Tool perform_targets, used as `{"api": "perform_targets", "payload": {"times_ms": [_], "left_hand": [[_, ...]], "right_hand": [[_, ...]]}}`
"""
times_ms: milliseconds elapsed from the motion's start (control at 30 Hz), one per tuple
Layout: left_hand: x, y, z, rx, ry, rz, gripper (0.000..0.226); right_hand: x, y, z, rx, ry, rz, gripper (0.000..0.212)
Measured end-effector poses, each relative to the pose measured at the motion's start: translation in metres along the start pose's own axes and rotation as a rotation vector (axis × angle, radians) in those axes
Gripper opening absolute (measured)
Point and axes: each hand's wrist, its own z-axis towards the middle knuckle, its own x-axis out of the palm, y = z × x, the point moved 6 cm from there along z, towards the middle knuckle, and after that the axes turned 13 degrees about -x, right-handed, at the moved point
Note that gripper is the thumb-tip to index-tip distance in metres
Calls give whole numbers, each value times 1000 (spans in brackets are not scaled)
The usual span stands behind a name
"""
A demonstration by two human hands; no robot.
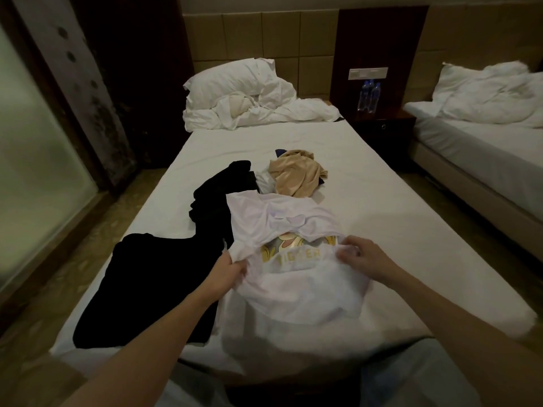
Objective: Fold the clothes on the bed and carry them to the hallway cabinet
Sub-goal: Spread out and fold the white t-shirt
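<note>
A white T-shirt [293, 289] with a yellow cartoon print lies crumpled near the foot of the bed [382, 207]. My left hand [232, 267] grips its left edge, and my right hand [361, 255] pinches the fabric on its right side. A black garment [152, 277] is spread out to the left of the shirt, reaching up the bed. Beyond the shirt a beige garment [296, 174] sits in a heap with a bit of dark blue cloth under it.
A pillow and bunched white duvet [249, 95] lie at the head of the bed. A dark nightstand [382, 124] with water bottles [368, 95] stands to the right, then a second bed [482, 148]. A frosted glass panel [38, 160] runs along the left.
</note>
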Motion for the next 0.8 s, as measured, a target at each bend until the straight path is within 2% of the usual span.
{"api": "perform_targets", "payload": {"times_ms": [67,133,167,233,267,333,400,467,533,633,700,733,800], "left_hand": [[5,5,8,-53,78,23,44],[8,14,13,-137,233,44,60],[8,22,18,-170,315,110,69],[2,34,22,-235,426,422,79],[1,36,21,-247,483,581,77],[-3,36,23,-224,515,884,65],[-7,29,33,-145,506,947,48],[-12,21,44,-124,514,781,26],[-21,11,57,-138,441,543,19],[-35,-12,80,-68,181,302,28],[-43,-21,101,-84,14,170,41],[-45,-25,111,-132,-15,57,48],[-43,-31,135,-259,83,-208,53]], "right_hand": [[7,1,-1,-39,168,-8,36],[21,2,-7,-132,445,-188,58],[30,-2,-12,-165,609,-312,62],[43,-19,-19,-210,829,-557,57],[46,-26,-17,-237,842,-605,47],[45,-30,-6,-280,746,-543,21],[33,-31,10,-218,572,-365,21],[16,-32,28,-65,357,-110,22],[6,-33,46,50,191,89,20],[-6,-26,82,39,36,258,17],[-13,-26,106,40,-50,303,11],[-15,-29,119,59,-80,331,11],[-16,-40,144,131,-166,424,16]]}}
